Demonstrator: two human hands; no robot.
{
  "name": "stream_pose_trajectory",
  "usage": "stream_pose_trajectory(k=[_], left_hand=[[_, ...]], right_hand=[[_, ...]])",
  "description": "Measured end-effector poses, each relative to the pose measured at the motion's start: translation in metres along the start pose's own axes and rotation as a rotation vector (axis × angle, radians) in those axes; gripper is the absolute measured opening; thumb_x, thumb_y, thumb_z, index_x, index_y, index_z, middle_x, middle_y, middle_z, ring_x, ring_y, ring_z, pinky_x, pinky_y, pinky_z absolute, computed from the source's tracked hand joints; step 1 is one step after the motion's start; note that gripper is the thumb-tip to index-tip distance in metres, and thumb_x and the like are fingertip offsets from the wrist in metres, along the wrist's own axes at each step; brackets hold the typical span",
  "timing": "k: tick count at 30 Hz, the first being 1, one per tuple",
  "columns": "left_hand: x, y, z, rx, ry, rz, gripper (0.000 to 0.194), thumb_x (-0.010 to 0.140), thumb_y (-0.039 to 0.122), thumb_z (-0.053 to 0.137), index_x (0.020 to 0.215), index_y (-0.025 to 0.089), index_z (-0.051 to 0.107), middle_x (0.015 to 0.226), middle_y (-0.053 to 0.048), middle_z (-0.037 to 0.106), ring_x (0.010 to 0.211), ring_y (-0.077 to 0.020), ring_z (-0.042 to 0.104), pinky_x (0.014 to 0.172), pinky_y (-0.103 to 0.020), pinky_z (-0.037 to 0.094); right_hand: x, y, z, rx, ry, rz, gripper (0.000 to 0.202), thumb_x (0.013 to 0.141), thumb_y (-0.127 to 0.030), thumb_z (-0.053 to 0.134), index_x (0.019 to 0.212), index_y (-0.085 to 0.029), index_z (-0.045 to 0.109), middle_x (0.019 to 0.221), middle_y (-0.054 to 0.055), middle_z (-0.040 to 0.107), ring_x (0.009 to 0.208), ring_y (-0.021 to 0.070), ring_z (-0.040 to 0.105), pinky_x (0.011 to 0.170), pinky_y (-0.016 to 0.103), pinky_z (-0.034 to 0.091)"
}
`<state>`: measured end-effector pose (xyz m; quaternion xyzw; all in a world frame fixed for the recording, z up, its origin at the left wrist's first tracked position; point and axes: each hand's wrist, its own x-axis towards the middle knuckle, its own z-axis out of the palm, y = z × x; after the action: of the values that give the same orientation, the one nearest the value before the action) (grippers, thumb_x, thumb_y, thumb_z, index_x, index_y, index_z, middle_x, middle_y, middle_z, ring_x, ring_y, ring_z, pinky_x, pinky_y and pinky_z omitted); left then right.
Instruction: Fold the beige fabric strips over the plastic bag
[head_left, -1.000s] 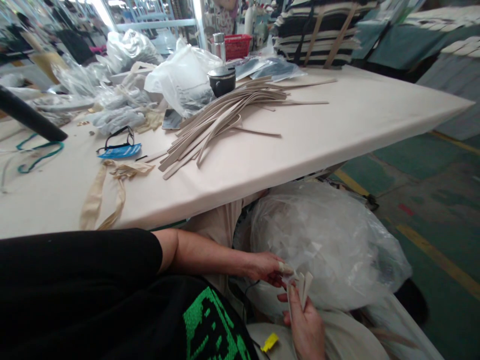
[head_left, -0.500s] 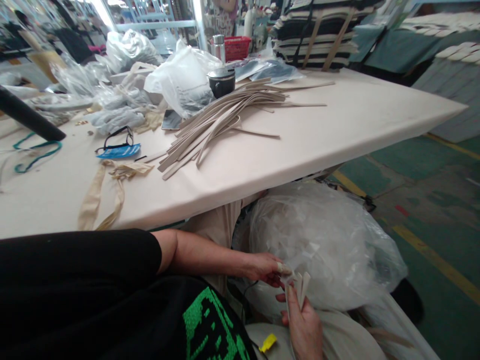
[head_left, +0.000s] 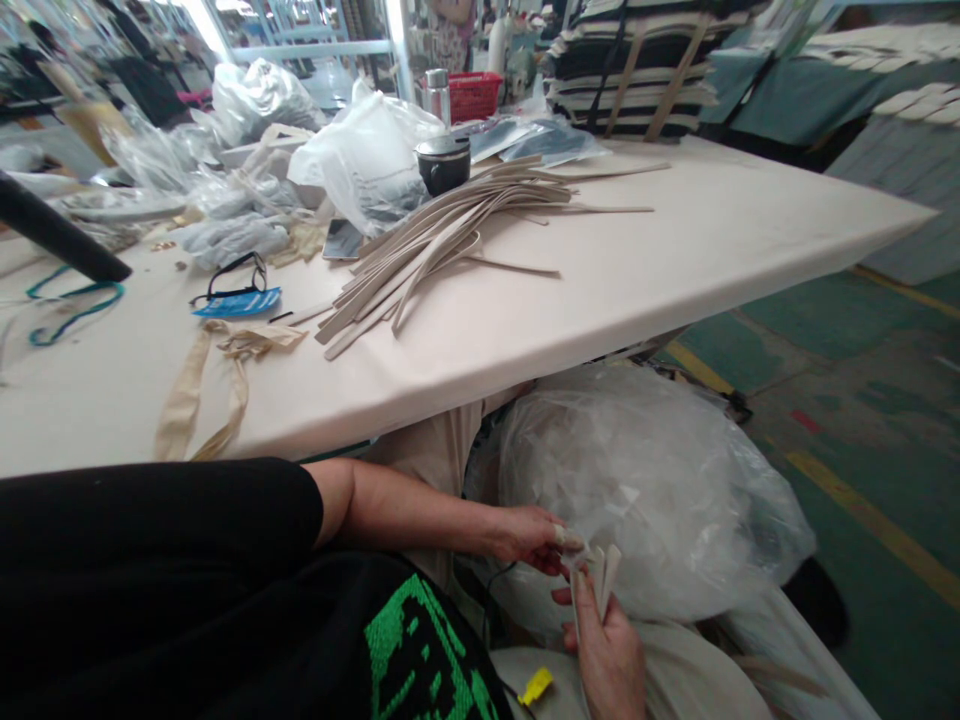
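Below the table edge, my right hand [head_left: 609,655] grips a small bunch of beige strips [head_left: 598,578] that stick up between its fingers. My left hand [head_left: 529,537], with a taped fingertip, reaches across from the left and pinches the top of the same strips. Both hands sit against a large clear plastic bag [head_left: 652,480] stuffed with pale pieces on the floor. A fanned pile of long beige straps [head_left: 439,245] lies on the cream table [head_left: 600,290] above.
On the table lie loose beige ribbon [head_left: 206,385], a blue tag with black cord [head_left: 238,298], a teal cord [head_left: 71,305], a dark pot [head_left: 445,162], white plastic bags [head_left: 367,160] and a phone [head_left: 343,238]. Striped fabric stacks [head_left: 637,65] stand behind. Green floor with yellow lines lies right.
The view shifted slightly early on; both hands have stayed on the strips in nearly the same place beside the bag.
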<state>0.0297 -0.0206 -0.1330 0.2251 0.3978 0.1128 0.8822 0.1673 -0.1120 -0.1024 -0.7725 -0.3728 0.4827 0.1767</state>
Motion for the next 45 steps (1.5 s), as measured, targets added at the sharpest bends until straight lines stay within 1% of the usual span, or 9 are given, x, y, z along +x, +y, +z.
stream_pose_trajectory(k=[4, 9, 14, 19, 25, 29, 34, 40, 45], left_hand=[[-0.002, 0.001, 0.001, -0.006, 0.002, -0.003, 0.046, 0.052, 0.047, 0.079, 0.077, 0.014, 0.059, 0.07, 0.001, 0.059, 0.058, -0.0083, 0.051, 0.062, -0.024, 0.04], [-0.005, 0.004, 0.004, -0.001, 0.025, -0.017, 0.042, 0.055, 0.045, 0.078, 0.075, 0.014, 0.059, 0.071, 0.0, 0.061, 0.057, -0.0082, 0.051, 0.063, -0.024, 0.041], [-0.005, 0.005, 0.005, -0.003, 0.025, -0.012, 0.043, 0.054, 0.046, 0.079, 0.075, 0.014, 0.059, 0.069, 0.001, 0.06, 0.057, -0.0083, 0.052, 0.062, -0.024, 0.041], [-0.004, 0.003, 0.002, 0.001, 0.008, -0.004, 0.047, 0.051, 0.048, 0.08, 0.074, 0.014, 0.059, 0.067, 0.001, 0.059, 0.056, -0.0083, 0.051, 0.062, -0.024, 0.042], [-0.003, 0.002, 0.002, -0.003, 0.0, -0.004, 0.047, 0.052, 0.048, 0.08, 0.078, 0.013, 0.06, 0.072, -0.001, 0.061, 0.059, -0.0086, 0.052, 0.062, -0.024, 0.041], [-0.004, 0.004, 0.004, 0.001, -0.003, 0.0, 0.048, 0.051, 0.048, 0.08, 0.076, 0.013, 0.06, 0.073, -0.001, 0.062, 0.058, -0.0083, 0.052, 0.061, -0.023, 0.041], [-0.004, 0.004, 0.004, -0.001, -0.004, 0.002, 0.049, 0.049, 0.049, 0.081, 0.076, 0.013, 0.061, 0.072, 0.0, 0.061, 0.058, -0.0085, 0.052, 0.062, -0.024, 0.041], [-0.002, 0.002, 0.002, -0.01, -0.01, 0.003, 0.044, 0.055, 0.046, 0.079, 0.078, 0.013, 0.061, 0.073, -0.001, 0.061, 0.059, -0.0088, 0.053, 0.062, -0.024, 0.042], [0.0, 0.001, 0.001, 0.001, 0.003, -0.007, 0.045, 0.056, 0.047, 0.078, 0.079, 0.013, 0.061, 0.073, -0.001, 0.062, 0.058, -0.0089, 0.052, 0.062, -0.024, 0.042]], right_hand=[[0.001, 0.003, 0.001, 0.015, 0.008, -0.009, 0.067, 0.066, -0.08, 0.039, 0.083, -0.02, 0.064, 0.065, -0.001, 0.065, 0.046, 0.0161, 0.054, 0.052, 0.029, 0.043], [0.001, 0.005, 0.003, -0.004, 0.016, -0.006, 0.066, 0.067, -0.079, 0.038, 0.079, -0.02, 0.065, 0.055, -0.002, 0.06, 0.047, 0.0165, 0.055, 0.053, 0.028, 0.042], [0.001, 0.004, 0.002, 0.026, 0.007, -0.011, 0.065, 0.068, -0.078, 0.04, 0.081, -0.019, 0.065, 0.061, -0.001, 0.064, 0.046, 0.0157, 0.053, 0.053, 0.028, 0.043], [0.001, 0.005, 0.001, 0.008, 0.007, -0.02, 0.064, 0.07, -0.077, 0.04, 0.082, -0.019, 0.065, 0.06, 0.0, 0.063, 0.047, 0.0172, 0.055, 0.054, 0.029, 0.044], [0.003, 0.008, 0.003, 0.044, -0.009, -0.021, 0.063, 0.072, -0.076, 0.041, 0.086, -0.019, 0.064, 0.076, 0.002, 0.068, 0.049, 0.016, 0.056, 0.054, 0.03, 0.045], [0.001, 0.003, 0.001, 0.04, -0.005, -0.026, 0.064, 0.07, -0.076, 0.042, 0.084, -0.018, 0.065, 0.072, 0.002, 0.068, 0.048, 0.0159, 0.055, 0.054, 0.029, 0.044], [-0.003, -0.002, -0.001, -0.01, 0.018, -0.032, 0.066, 0.07, -0.077, 0.038, 0.08, -0.018, 0.066, 0.048, -0.001, 0.057, 0.047, 0.0183, 0.055, 0.054, 0.03, 0.042], [0.002, 0.006, 0.002, 0.012, -0.008, -0.021, 0.064, 0.071, -0.077, 0.04, 0.082, -0.019, 0.065, 0.061, 0.0, 0.065, 0.049, 0.0174, 0.056, 0.055, 0.029, 0.043], [0.004, 0.009, 0.002, 0.014, -0.001, -0.022, 0.062, 0.073, -0.075, 0.04, 0.082, -0.019, 0.065, 0.06, 0.0, 0.065, 0.049, 0.0177, 0.057, 0.055, 0.029, 0.044]])
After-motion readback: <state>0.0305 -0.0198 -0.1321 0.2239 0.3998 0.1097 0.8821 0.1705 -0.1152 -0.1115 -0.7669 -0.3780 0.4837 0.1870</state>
